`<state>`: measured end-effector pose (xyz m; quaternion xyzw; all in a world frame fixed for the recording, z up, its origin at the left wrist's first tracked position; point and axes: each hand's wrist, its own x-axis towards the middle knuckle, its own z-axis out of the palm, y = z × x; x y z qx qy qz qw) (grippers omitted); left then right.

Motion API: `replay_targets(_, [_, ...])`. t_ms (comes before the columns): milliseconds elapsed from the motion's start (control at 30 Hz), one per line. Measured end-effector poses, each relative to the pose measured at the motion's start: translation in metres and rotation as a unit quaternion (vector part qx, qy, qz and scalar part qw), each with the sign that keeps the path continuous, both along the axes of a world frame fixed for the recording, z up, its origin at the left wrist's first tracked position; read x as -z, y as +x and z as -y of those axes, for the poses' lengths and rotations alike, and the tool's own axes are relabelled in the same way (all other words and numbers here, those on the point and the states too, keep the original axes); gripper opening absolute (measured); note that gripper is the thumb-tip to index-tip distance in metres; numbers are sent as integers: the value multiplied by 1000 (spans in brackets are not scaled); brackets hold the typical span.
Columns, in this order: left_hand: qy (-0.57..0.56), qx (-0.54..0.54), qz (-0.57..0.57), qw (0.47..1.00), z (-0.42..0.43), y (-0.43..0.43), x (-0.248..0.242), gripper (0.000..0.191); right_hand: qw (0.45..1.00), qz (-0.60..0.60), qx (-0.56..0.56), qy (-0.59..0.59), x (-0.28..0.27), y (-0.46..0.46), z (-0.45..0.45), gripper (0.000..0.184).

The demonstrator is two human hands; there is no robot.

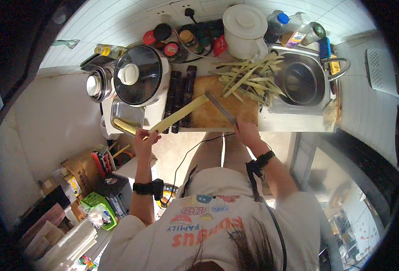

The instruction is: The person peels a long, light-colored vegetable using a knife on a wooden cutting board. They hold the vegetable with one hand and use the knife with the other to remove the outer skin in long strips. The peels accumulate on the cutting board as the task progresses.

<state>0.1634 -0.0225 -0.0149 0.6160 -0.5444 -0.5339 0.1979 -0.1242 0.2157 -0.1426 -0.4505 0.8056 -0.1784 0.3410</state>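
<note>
My left hand grips the near end of a peeled, pale yellow sugarcane length, which slants up over a wooden cutting board. In my right hand is a knife, its blade tip close to the cane's far end; whether they touch I cannot tell. Long peel strips lie heaped at the board's far right, spreading toward the sink. Several dark, unpeeled sugarcane lengths rest left of the board, partly under the held cane. Another peeled piece lies in a clear rectangular container beyond my left hand.
A lidded electric pot and stacked metal bowls occupy the counter's left. Jars and a white lidded pitcher line the wall. To the right is a steel sink with a faucet. A black cable hangs below the counter edge.
</note>
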Motion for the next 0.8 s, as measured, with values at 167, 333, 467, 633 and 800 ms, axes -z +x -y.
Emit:
replay_targets(167, [14, 7, 2, 1000, 2, 6, 3, 25, 997, -29, 3, 66, 6, -7, 2, 30])
replay_targets(333, [18, -25, -47, 998, 3, 18, 14, 24, 1000, -13, 1, 13, -5, -15, -3, 27])
replay_targets(467, [1, -85, -94, 992, 3, 36, 3, 22, 999, 5, -34, -6, -15, -32, -21, 29])
replay_targets(633, [-26, -109, -118, 987, 6, 59, -23, 16, 983, 8, -176, -57, 0, -36, -20, 22])
replay_targets(800, [-34, -114, -106, 987, 6, 66, -31, 15, 981, 16, -194, 25, 12, -19, 7, 21])
